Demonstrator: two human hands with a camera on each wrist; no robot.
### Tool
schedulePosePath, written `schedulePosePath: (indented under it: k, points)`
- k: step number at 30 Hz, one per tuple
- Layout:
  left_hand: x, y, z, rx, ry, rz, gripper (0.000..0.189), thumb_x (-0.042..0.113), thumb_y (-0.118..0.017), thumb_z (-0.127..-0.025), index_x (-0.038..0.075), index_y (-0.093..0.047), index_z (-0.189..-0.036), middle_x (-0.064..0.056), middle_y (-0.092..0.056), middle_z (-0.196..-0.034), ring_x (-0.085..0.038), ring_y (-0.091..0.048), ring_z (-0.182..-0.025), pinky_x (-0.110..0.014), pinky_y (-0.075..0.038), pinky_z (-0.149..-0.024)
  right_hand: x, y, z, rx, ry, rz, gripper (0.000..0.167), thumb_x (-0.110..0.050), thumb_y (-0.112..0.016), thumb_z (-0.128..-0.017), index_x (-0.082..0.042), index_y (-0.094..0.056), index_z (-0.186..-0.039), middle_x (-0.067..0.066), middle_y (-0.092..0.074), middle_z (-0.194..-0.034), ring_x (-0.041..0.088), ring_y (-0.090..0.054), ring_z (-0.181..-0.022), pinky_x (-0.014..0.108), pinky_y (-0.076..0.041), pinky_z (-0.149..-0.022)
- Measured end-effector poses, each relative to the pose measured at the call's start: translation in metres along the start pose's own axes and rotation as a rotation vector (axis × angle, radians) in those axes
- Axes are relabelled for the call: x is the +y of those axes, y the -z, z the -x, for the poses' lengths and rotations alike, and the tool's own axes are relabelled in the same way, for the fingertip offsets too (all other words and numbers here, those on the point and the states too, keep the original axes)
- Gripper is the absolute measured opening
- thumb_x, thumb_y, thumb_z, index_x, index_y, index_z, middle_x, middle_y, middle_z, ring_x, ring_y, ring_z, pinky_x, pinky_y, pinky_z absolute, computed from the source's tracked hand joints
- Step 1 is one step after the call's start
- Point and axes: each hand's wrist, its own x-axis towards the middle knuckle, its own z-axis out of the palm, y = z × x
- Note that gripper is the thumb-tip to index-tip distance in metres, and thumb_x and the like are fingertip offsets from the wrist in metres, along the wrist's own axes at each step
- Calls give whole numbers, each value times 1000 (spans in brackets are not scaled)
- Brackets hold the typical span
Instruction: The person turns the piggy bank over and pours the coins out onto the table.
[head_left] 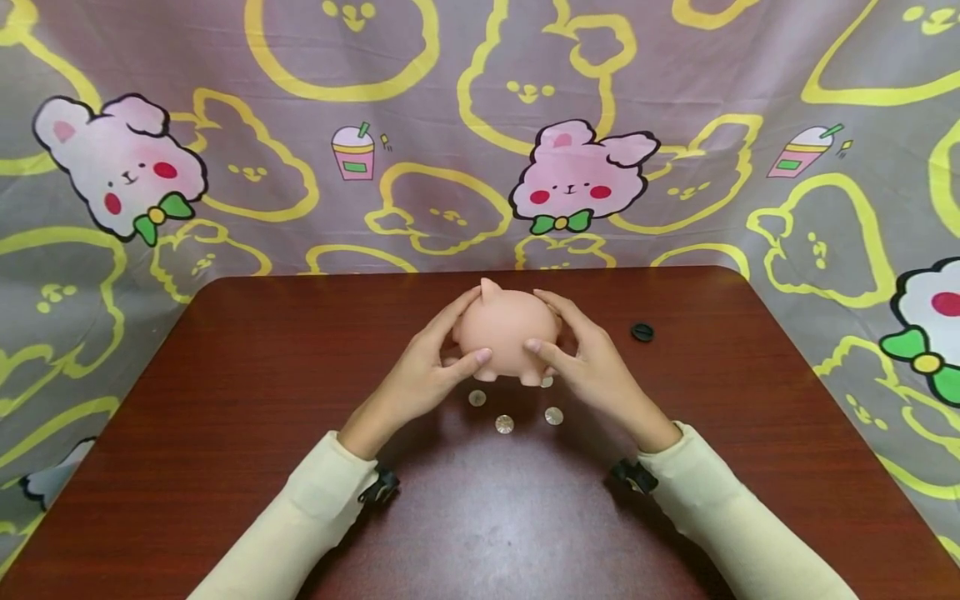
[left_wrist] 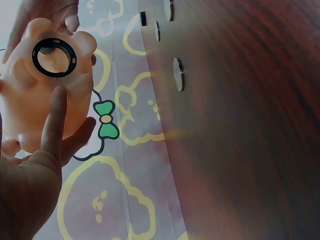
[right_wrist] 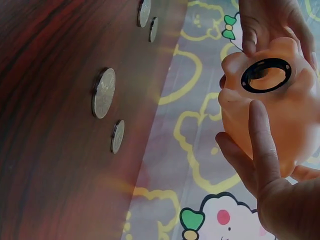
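Note:
A pink piggy bank is held up over the table between both hands, its feet pointing down. My left hand grips its left side, thumb on the near face. From the other side my right hand grips it, thumb likewise on the near face. In both wrist views the underside shows a round hole with a black ring around it, uncovered. Below the bank, several silver coins lie on the tabletop.
The dark red-brown wooden table carries a small round black plug right of the right hand. A grey cloth with yellow outlines and cartoon animals hangs behind the table and along its sides.

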Motion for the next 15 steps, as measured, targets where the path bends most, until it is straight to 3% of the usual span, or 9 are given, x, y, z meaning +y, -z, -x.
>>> schedulePosePath:
  k: [5, 12, 15]
  points:
    - [-1, 0, -1, 2, -7, 4, 77, 6, -70, -100, 24, -32, -165, -12, -45, -156, -31, -65, -118, -32, -64, -82, 0, -1, 0, -18, -17, -56, 64, -21, -73, -100, -25, -45, -157, 12, -60, -142, 28, -66, -108, 34, -62, -75]
    - [0, 0, -2, 27, -28, -65, 84, 6, -76, -95, 19, -31, -165, -14, -42, -159, -30, -65, -114, -28, -63, -81, -1, 0, 0, -52, -32, -103, 75, -16, -77, -97, -25, -39, -161, 7, -51, -155, 29, -58, -132, 49, -54, -101]
    - [1, -1, -3, 34, -16, -68, 92, 5, -80, -92, 19, -28, -166, -15, -41, -159, -31, -66, -113, -29, -62, -84, -2, 0, 0, -79, -31, -165, 82, -11, -80, -94, -25, -36, -162, 4, -44, -161, 31, -53, -141, 46, -55, -104]
